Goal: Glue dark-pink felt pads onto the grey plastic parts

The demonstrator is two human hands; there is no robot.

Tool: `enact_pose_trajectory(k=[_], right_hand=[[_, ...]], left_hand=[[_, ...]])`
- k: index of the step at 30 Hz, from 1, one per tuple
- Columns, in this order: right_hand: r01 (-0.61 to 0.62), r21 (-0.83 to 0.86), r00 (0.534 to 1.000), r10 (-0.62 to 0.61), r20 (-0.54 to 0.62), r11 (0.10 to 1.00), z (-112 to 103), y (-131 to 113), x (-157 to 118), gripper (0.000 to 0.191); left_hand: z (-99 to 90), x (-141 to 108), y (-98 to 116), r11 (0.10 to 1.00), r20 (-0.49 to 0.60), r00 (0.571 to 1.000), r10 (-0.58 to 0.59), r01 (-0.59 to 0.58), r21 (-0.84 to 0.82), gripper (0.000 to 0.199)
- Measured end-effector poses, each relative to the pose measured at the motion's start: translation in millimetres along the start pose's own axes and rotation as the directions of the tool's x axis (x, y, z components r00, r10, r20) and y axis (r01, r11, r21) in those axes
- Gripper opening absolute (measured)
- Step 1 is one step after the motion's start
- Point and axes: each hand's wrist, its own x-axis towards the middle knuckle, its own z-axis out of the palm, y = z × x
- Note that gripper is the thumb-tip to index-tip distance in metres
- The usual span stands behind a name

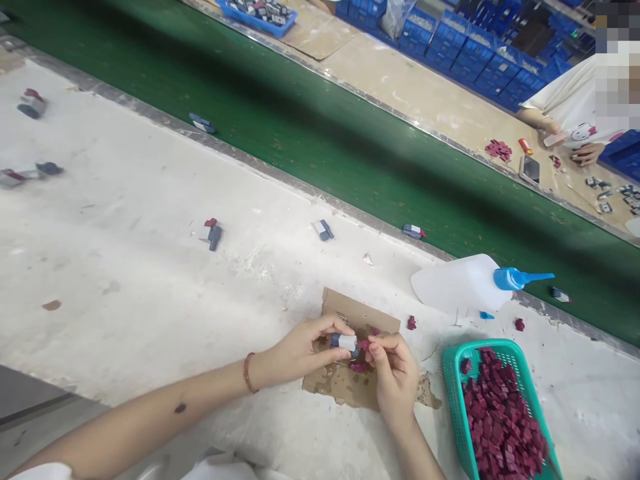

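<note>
Snugly, left hand pinching grey piece, right hand maroon bit

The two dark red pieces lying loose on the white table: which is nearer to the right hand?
The left dark red piece, just right of the cardboard; the right dark red piece lies farther, past the small blue tip.

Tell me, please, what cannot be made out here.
Head view, hidden: part of the grey-and-blue piece, behind the fingers of the left hand.
Head view, too small: whether the red part in the right hand touches it.
Head view, cut off by the bottom edge: the teal basket.
</note>
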Motion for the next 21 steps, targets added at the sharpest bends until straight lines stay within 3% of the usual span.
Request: enact_pose_trajectory(k=[12, 21], right_hand=[[0.094, -0.088, 0.991, -0.085, 0.101, 0.992, 3.5, 7.5, -4.4, 0.018], [0.195, -0.192, 0.972, -0.162, 0.171, 0.962, 4.5, 7.5, -6.4, 0.022]], left_hand=[[1.4, -0.6, -0.3, 0.997, -0.026, 1.000, 0.013, -0.011, 0.082, 0.018], [1.2, -4.3, -1.6, 0.991, -0.039, 0.999, 0.029, -0.024, 0.130, 0.014]])
